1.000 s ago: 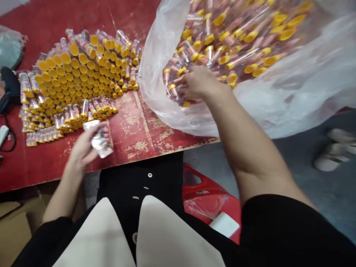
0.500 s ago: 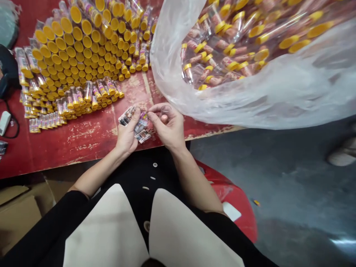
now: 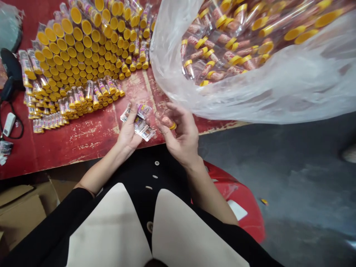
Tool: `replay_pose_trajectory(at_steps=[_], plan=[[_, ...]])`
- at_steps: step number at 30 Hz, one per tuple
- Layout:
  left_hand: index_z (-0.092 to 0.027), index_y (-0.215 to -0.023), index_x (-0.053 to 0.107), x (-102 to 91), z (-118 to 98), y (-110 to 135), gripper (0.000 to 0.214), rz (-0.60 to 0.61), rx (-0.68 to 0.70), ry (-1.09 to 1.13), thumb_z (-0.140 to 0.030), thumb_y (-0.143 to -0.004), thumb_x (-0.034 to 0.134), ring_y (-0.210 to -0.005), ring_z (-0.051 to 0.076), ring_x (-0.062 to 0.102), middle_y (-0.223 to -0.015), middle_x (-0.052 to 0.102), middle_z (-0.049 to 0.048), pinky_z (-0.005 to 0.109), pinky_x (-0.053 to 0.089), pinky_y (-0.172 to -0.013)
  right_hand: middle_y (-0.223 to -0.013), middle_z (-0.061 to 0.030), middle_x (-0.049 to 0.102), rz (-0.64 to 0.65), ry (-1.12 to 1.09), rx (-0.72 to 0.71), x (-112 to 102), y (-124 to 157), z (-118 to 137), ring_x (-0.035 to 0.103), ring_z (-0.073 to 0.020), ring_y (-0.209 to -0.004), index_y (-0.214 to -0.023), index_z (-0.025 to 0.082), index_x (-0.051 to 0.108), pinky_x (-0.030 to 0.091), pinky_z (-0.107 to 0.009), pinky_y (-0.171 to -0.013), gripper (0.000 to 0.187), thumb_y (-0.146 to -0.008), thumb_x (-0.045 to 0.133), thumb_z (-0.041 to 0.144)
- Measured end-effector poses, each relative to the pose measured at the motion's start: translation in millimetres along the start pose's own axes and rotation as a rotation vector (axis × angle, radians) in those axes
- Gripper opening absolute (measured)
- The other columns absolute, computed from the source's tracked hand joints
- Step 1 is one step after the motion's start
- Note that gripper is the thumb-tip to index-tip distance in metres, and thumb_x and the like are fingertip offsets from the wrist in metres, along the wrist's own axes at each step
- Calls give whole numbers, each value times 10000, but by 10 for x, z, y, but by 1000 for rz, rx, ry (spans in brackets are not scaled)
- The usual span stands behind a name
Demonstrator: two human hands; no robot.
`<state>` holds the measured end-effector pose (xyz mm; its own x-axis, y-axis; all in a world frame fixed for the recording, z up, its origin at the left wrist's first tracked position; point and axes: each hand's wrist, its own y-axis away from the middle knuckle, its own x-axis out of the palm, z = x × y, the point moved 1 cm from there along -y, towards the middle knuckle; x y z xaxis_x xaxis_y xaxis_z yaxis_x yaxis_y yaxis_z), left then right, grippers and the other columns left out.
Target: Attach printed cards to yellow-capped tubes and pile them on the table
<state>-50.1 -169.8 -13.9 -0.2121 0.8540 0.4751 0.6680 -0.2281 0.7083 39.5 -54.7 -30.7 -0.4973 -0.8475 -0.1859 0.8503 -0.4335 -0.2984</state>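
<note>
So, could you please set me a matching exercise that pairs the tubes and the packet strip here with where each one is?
Things:
1. printed packet strip
2. single yellow-capped tube
3. stacked yellow-capped tubes
4. loose yellow-capped tubes

Places:
A. clear plastic bag
B. left hand
C. red tabletop
D. right hand

Pairs: 1-B, 2-D, 3-C, 4-A

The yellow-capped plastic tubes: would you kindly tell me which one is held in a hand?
The tube in the right hand; all others lie stacked or bagged.
</note>
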Motion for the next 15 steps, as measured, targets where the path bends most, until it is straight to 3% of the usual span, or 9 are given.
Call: replay_pose_trajectory(at_steps=[3,6,8,11,13,15], plan=[[-159,-795,637,53,62,67,225,31,20,35,-323,-824,787,-559,80,638,-688,682,-26,201,544,-634,-1136,-61,626,-71,-26,7,6,42,23,639,-191,-1058,-1224,242,592,546,-374,-972,359,-889,683,336],[-142,-802,639,108,162,155,147,88,66,55,-196,-825,774,-610,78,667,-701,695,-29,205,558,-737,-975,-25,639,-112,-109,136,88,-1,7,632,-149,-880,-1098,215,646,557,-308,-817,363,-816,763,412],[-132,-827,659,130,216,196,119,123,50,61,-160,-811,773,-640,84,679,-735,713,-17,219,559,-778,-817,11,608,-130,-174,218,145,-44,-27,585,-114,-733,-924,201,673,517,-262,-684,335,-766,799,468],[-134,-816,662,131,234,198,147,77,78,78,-175,-786,800,-601,69,651,-727,705,-29,209,547,-744,-654,37,503,-183,-239,266,176,-77,-102,492,-81,-598,-733,189,616,452,-237,-593,378,-827,716,541],[-147,-761,632,118,208,167,233,24,115,70,-253,-756,839,-538,55,604,-658,664,-51,193,525,-670,-632,43,458,-177,-226,243,142,-66,-141,461,-79,-568,-777,201,606,450,-240,-586,386,-878,639,573],[-158,-720,604,101,175,129,324,-1,114,37,-352,-724,864,-487,52,559,-597,619,-61,191,495,-599,-705,24,514,-127,-123,142,66,-33,-140,523,-101,-630,-944,228,621,496,-264,-643,350,-933,554,571]])
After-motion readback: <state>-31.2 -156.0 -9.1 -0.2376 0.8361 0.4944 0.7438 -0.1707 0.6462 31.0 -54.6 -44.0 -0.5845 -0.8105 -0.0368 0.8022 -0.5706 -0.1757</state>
